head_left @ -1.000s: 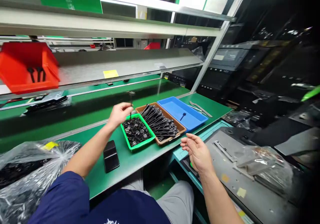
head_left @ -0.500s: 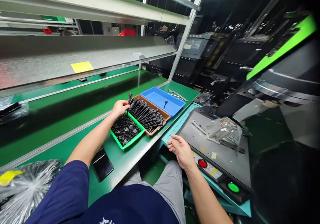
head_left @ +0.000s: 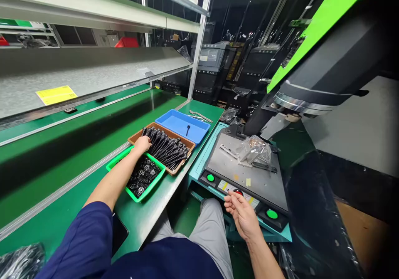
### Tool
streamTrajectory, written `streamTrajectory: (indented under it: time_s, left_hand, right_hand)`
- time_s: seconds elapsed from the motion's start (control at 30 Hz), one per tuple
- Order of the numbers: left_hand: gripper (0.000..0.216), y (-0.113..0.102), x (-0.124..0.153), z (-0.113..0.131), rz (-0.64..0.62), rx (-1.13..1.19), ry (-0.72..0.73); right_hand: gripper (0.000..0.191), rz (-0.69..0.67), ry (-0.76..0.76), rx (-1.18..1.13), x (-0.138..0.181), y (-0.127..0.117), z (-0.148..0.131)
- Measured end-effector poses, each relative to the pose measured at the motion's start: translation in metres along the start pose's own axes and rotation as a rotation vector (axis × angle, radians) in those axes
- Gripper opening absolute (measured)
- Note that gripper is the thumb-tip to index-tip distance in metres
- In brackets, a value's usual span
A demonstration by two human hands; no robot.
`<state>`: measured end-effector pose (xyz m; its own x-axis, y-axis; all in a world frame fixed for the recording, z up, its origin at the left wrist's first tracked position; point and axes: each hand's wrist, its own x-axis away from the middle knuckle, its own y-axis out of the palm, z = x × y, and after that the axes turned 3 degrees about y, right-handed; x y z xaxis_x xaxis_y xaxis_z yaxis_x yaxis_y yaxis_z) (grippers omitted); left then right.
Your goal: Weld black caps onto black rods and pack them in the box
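The left hand [head_left: 142, 145] is at the near left end of a shallow brown rectangular plastic tray [head_left: 174, 172], its fingers bent in close against the heads of the black stick-like parts [head_left: 166, 148] heaped there. Whether it grips one of them I cannot tell (the fingertips merge with the dark heap). The forearm crosses a bright green rectangular plastic tray [head_left: 137, 198], which holds a loose pile of small black ring-like pieces [head_left: 146, 171] and stands just beside the brown tray. On the brown tray's other side is a blue rectangular plastic tray [head_left: 170, 123] with a single short black headed piece [head_left: 188, 130] in it, and past that lie slim silvery metal tools [head_left: 201, 116] on the green worktop [head_left: 152, 204].

The right hand [head_left: 243, 217] hovers in front of the flat grey metal machine bed [head_left: 218, 162], thumb and forefinger close together and the other fingers curled; I cannot tell whether anything small is pinched there. It partly hides a round red button [head_left: 238, 192], while round green buttons [head_left: 210, 177] sit to either side. A crumpled clear plastic bag [head_left: 255, 146] lies on the machine bed.
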<state>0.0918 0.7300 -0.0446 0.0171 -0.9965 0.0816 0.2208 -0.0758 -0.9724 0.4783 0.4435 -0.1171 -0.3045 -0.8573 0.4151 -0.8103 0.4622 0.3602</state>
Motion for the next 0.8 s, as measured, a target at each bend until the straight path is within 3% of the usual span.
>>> streamTrajectory:
  time_s: [0.2, 0.37, 0.53, 0.6, 0.7, 0.8]
  left_hand:
    - [0.033, -0.018, 0.026, 0.002, 0.03, -0.069, 0.038]
    - [0.043, -0.043, 0.099, -0.02, 0.136, -0.06, 0.038]
    - [0.046, -0.056, 0.217, -0.071, 0.102, -0.062, -0.173]
    - [0.047, -0.052, 0.276, -0.091, 0.176, -0.049, -0.246]
    - [0.044, -0.025, 0.369, -0.108, 0.388, -0.028, -0.372]
    - [0.04, 0.026, 0.441, -0.107, 0.487, -0.026, -0.425]
  right_hand:
    - [0.052, -0.024, 0.022, 0.01, -0.011, 0.006, 0.009]
    - [0.044, -0.185, 0.194, 0.129, -0.029, 0.053, 0.032]
    - [0.034, -0.267, 0.228, 0.175, -0.056, 0.115, 0.05]
    - [0.038, -0.248, 0.198, 0.177, -0.066, 0.133, 0.052]
    - [0.041, -0.274, 0.187, 0.208, -0.081, 0.154, 0.049]
    - [0.036, -0.344, 0.25, 0.312, -0.095, 0.169, 0.043]
